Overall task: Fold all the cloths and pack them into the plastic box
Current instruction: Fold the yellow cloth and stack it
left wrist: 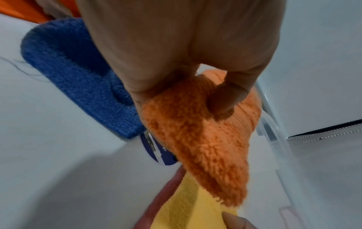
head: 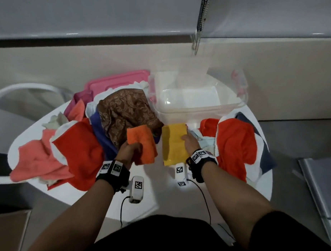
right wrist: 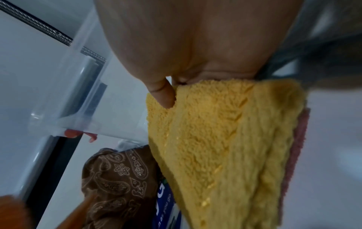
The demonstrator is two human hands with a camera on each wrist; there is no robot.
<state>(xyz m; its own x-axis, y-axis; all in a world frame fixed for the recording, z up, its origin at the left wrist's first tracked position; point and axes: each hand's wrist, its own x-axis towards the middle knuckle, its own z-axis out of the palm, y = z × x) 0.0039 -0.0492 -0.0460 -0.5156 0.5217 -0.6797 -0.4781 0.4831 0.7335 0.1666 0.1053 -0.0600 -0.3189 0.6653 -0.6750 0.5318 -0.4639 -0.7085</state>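
Note:
My left hand [head: 135, 149] grips a folded orange fleece cloth [head: 143, 143] just above the white round table [head: 151, 186]; in the left wrist view the thumb [left wrist: 225, 99] presses into the orange cloth [left wrist: 205, 139]. My right hand [head: 186, 138] pinches a folded yellow cloth [head: 174, 144] by its right edge, thumb [right wrist: 164, 96] on the yellow cloth [right wrist: 225, 147], fingers hidden behind it. A pinkish layer shows behind the yellow. The clear plastic box [head: 174, 110] stands open just beyond both cloths; I see no cloth in it.
Unfolded cloths are heaped on both sides: brown paisley [head: 128, 110], blue [head: 100, 133], red [head: 78, 147] and salmon [head: 35, 160] on the left, red [head: 235, 145] on the right. A pink lid [head: 116, 81] lies behind the left heap. A white chair [head: 23, 89] stands at left.

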